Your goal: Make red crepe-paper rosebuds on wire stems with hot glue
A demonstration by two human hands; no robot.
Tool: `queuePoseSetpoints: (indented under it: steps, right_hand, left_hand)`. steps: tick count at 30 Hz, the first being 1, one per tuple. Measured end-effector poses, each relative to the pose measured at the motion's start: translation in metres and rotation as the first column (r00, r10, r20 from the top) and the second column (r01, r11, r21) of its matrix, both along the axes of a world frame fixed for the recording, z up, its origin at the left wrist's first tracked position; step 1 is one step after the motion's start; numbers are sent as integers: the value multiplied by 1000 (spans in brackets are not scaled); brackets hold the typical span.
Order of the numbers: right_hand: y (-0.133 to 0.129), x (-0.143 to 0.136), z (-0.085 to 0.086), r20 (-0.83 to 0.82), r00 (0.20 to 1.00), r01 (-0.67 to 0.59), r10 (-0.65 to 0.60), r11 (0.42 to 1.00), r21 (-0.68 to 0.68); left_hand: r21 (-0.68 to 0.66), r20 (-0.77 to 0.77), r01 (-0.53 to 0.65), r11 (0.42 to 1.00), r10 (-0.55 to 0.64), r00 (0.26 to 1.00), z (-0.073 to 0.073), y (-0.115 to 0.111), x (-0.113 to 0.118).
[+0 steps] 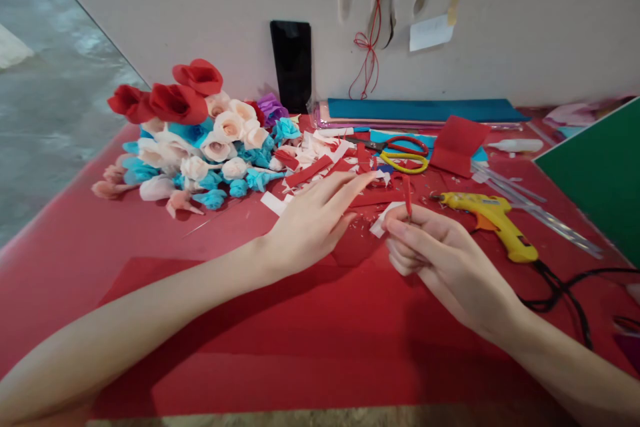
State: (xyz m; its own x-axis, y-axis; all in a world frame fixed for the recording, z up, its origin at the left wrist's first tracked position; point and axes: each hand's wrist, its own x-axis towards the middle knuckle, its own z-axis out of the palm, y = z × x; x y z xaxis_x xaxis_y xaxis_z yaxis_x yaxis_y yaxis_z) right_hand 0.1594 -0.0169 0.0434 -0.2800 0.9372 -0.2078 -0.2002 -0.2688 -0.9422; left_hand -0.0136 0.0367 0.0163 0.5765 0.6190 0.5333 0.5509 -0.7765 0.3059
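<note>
My right hand (425,243) pinches a thin red piece (408,197) between thumb and fingertips; it stands upright and looks like rolled or folded paper. My left hand (315,223) reaches over the table with its fingers stretched out, holding nothing that I can see. Under and beyond its fingertips lie red and white paper scraps (313,170). Behind them is a pair of scissors (405,155) with one red and one yellow handle. A large red paper sheet (300,320) lies below both hands.
Paper flowers (220,137) in red, white, blue and pink are heaped at the left. A yellow glue gun (493,213) with a black cord lies right, near clear glue sticks (545,207). A black phone (291,67) leans on the wall. A green board (600,173) stands far right.
</note>
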Motion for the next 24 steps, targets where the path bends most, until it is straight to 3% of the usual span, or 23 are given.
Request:
queuePoseSetpoints:
  steps: [3,6,12,18,22,24]
  right_hand:
    - [1,-1,0,-35,999,-16,16,1000,-9]
    - [-1,-3,0,-52,998,-48,46,999,-24]
    - [-5,-4,1,-137,986,-112,100,990,-85]
    - [-7,-7,1,-224,970,-126,97,985,-115]
    - [-5,-6,3,-186,980,-90,71,991,-96]
    - [-3,-4,4,-126,991,-47,40,997,-53]
  left_hand:
    - [88,175,115,990,-129,976,10,-8,0]
    - [148,208,149,978,-178,962,17,-13,0]
    - [148,174,108,983,-134,976,21,-16,-1]
    - [160,178,149,976,-177,968,15,-21,0]
    - [155,126,160,975,-181,975,12,-19,3]
    - [91,99,103,990,-112,989,12,-15,3]
